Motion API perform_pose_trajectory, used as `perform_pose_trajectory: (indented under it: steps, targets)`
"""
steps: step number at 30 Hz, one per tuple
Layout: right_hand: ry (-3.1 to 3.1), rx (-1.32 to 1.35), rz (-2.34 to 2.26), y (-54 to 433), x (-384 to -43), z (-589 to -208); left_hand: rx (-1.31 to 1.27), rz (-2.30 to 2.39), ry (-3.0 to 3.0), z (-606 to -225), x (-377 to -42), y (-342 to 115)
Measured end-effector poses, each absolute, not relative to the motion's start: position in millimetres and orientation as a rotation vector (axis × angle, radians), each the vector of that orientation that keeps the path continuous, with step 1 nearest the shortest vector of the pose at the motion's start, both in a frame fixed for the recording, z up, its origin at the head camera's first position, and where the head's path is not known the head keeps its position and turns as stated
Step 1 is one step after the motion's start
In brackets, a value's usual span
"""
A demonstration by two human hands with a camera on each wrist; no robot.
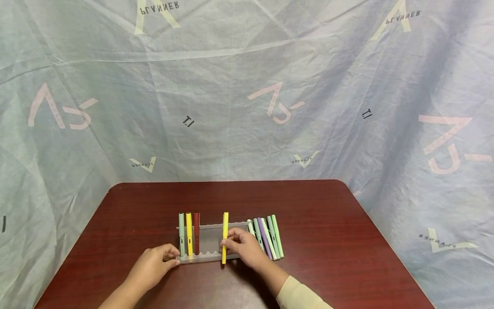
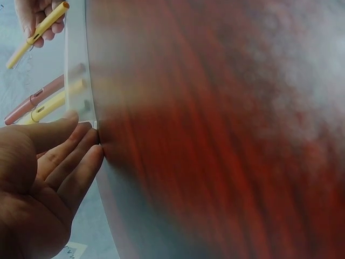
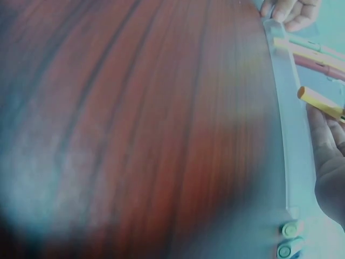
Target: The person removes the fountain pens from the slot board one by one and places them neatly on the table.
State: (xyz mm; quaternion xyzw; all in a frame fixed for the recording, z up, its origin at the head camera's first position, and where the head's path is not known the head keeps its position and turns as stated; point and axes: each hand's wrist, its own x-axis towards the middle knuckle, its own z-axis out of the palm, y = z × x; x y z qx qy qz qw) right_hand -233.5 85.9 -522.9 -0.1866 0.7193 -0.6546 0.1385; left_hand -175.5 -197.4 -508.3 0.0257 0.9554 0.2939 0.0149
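My right hand pinches a yellow pen by its middle, above a clear pen rack with notched edges. My left hand is at the rack's front left corner, which it holds between thumb and fingers, as the left wrist view shows. Side by side in the left notches lie a grey-green pen, another yellow pen and a dark red pen. In the right wrist view, the end of the held yellow pen sticks out over the rack; the right fingers are partly out of frame.
Just right of the rack, several pens lie in a slanted row on the dark red wooden table, among them a purple pen and a light green pen. Printed grey cloth hangs behind the table and at its sides.
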Motion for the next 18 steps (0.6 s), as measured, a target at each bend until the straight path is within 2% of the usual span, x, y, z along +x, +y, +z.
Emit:
perform_pose_trajectory:
  steps: [18]
  targets:
    - [2.094,-0.539,-1.926,119.2,-235.7,-522.9,0.095,0.921,2.958,-504.7,-175.1,-196.5]
